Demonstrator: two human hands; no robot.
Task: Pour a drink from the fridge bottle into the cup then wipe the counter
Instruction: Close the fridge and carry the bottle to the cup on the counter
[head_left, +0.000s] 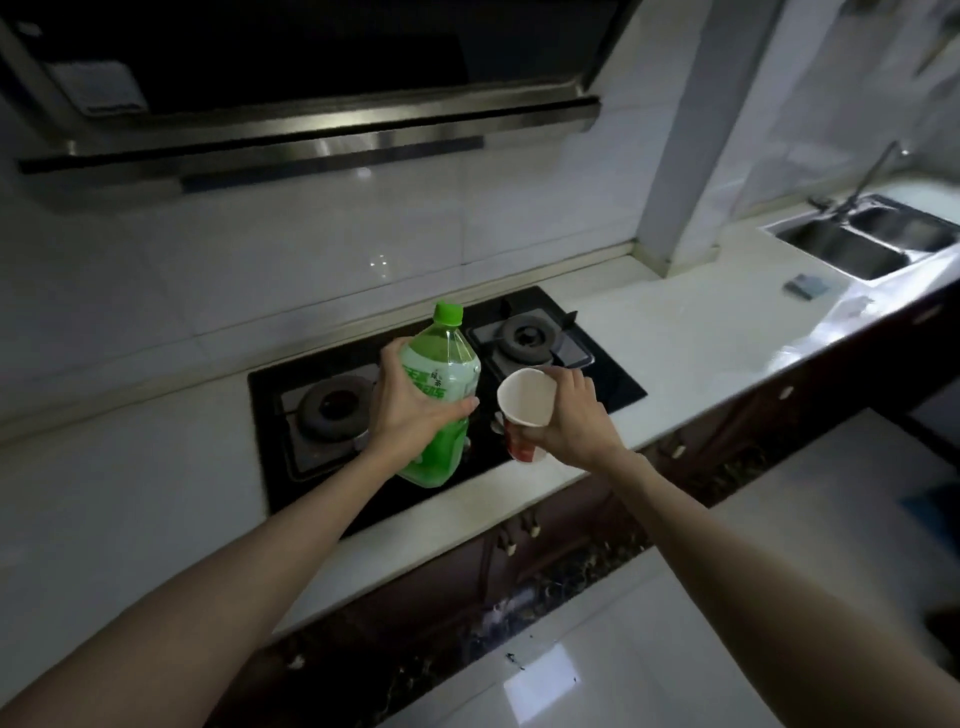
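Observation:
My left hand (410, 410) grips a green plastic bottle (441, 374) around its middle. The bottle is held up over the black gas hob, leaning slightly right, and its green cap (449, 313) is on. My right hand (571, 421) holds a paper cup (524, 402) just right of the bottle. The cup is white inside and red outside, tilted with its mouth toward the bottle, and looks empty. A small blue-grey cloth (806, 286) lies on the white counter (691, 338) near the sink.
The black two-burner hob (618, 379) sits below both hands. A range hood (311, 135) hangs overhead. A steel double sink (867, 239) with a tap is at the far right. Dark cabinet fronts run along the counter's front edge.

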